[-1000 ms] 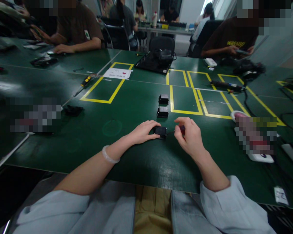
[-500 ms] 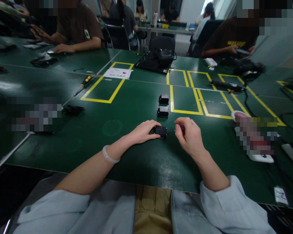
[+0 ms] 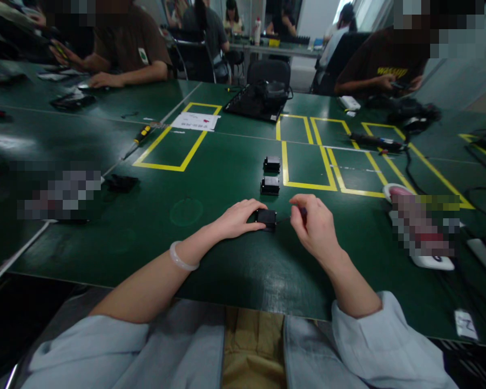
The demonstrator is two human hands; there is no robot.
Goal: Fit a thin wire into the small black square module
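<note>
Three small black modules sit on the green table (image 3: 210, 259), in a rough line running away from the person. The nearest black module (image 3: 266, 218) lies flat on the table straight ahead, and the left hand (image 3: 238, 218) grips it, thumb and fingertips pressed to its left side. The second black module (image 3: 270, 186) lies just beyond it, and the third black module (image 3: 271, 164) a little farther on; neither is touched.

The right hand (image 3: 315, 226) is just to the right of the held module, fingers pinched shut on a small screwdriver (image 3: 303, 214) with a dark red handle, whose thin shaft points left toward the module. Whether the tip touches the module cannot be told. The two hands are close together but apart, with the module between them. A pale bangle (image 3: 181, 261) circles the left wrist.

One black tray (image 3: 256, 108) rests at the far middle of the table; a dark bundle lies at its back, too dim to identify. One yellow-handled screwdriver (image 3: 141, 136) lies to the far left beside the yellow tape outline (image 3: 174, 147), and one white paper sheet (image 3: 195, 122) lies inside that outline. Several more yellow rectangles are marked to the right.

Two other people in brown shirts sit at the far side, one at the left (image 3: 125, 46) and one at the right (image 3: 383, 62), each with their hands on the table.
</note>
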